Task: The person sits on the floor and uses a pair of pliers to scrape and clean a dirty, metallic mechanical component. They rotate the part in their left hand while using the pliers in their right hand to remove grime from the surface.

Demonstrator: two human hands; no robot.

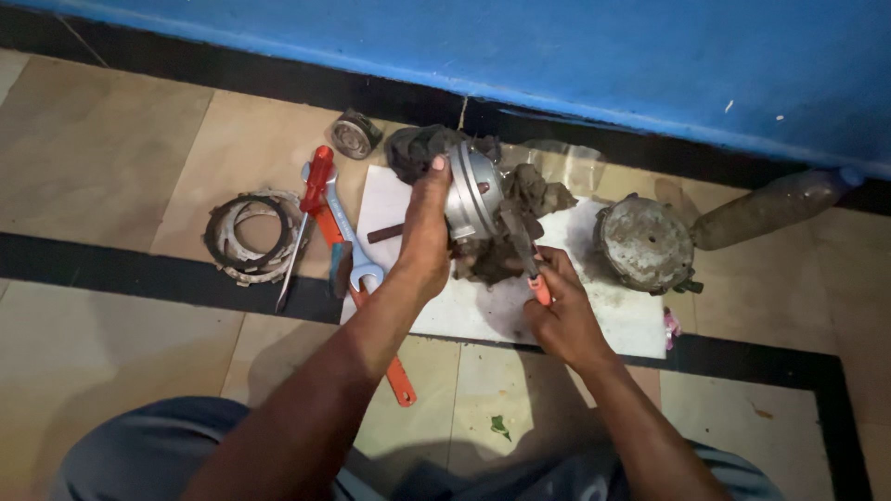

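Observation:
My left hand (425, 237) grips a round silver metal housing (473, 190) and holds it upright over a white sheet (608, 311) on the floor. A dirty, greasy lump of mechanism (527, 199) hangs on the housing's right side. My right hand (557, 311) holds a tool with an orange handle (539, 289), its dark tip pressed into that greasy part. A dark rag (413, 147) lies just behind the housing.
A second grimy round casing (645, 246) rests on the sheet's right part. Left of the sheet lie a stack of clutch rings (246, 237), a red-handled screwdriver (311, 199), a spanner (348, 232) and an orange-handled tool (399, 380). A small round part (355, 134) and a plastic bottle (766, 206) lie by the blue wall.

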